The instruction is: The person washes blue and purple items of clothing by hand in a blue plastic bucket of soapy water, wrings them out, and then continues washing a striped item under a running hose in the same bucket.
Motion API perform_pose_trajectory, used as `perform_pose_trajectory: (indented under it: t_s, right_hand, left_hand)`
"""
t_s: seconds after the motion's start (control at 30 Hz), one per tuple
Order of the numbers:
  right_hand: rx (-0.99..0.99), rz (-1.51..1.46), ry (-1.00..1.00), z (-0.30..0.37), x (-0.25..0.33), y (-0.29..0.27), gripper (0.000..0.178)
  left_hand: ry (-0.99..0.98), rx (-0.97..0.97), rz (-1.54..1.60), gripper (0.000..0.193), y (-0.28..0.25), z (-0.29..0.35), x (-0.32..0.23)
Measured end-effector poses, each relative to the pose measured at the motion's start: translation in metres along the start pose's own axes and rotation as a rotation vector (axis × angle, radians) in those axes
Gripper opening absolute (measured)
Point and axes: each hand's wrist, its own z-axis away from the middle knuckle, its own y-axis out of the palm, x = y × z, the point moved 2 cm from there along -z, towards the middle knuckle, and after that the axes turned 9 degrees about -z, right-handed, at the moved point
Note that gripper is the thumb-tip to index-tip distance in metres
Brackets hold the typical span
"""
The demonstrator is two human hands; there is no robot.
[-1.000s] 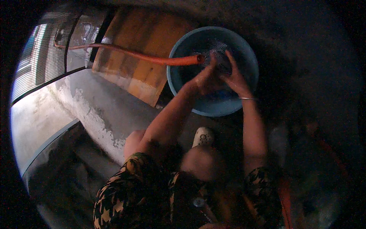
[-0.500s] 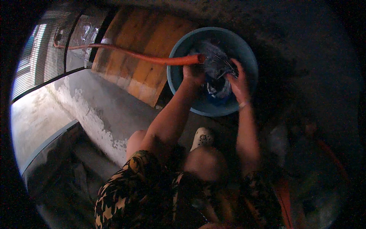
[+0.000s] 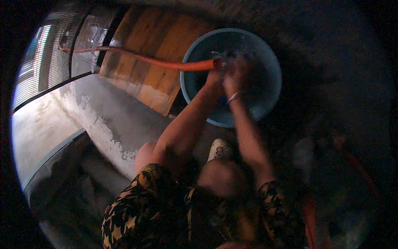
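Observation:
A round blue-grey basin [image 3: 273,83] sits on the floor ahead of me, with both my hands inside it. My left hand [image 3: 214,78] is just under the open end of an orange hose [image 3: 182,65]; its fingers are hidden, so their grip does not show. Close against it, my right hand [image 3: 237,72] is smeared by motion over a dark, wet-looking cloth [image 3: 224,54]. Only a bit of the cloth shows past the hands. A light band circles my right wrist.
The hose runs left past a brown wooden board [image 3: 145,54] to a screened opening [image 3: 45,58]. A low grey ledge with flaking paint [image 3: 112,112] lies at the left. Below the basin is a pale clog shoe [image 3: 219,150]. The right side is very dark.
My right hand has swung left and inward, from the basin's right side to beside my left hand, covering much of the cloth. The hose and left hand have hardly shifted.

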Motion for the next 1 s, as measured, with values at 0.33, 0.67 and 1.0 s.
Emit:
perform_pose_trajectory:
  t_s: [0.33,0.67,1.0]
  right_hand:
    - [0.064,0.556,0.294,0.003,0.007,0.006,0.026]
    - [0.139,0.097,0.165,0.021,-0.081,-0.106,0.034]
    - [0.332,0.407,-0.059,0.063,0.055,-0.022,0.045]
  left_hand:
    - [-0.095,0.063,0.079,0.03,-0.011,0.01,0.003]
    - [0.051,0.025,-0.658,0.044,0.047,0.051,-0.022]
    - [-0.218,0.14,0.082,0.035,0.013,0.031,-0.007]
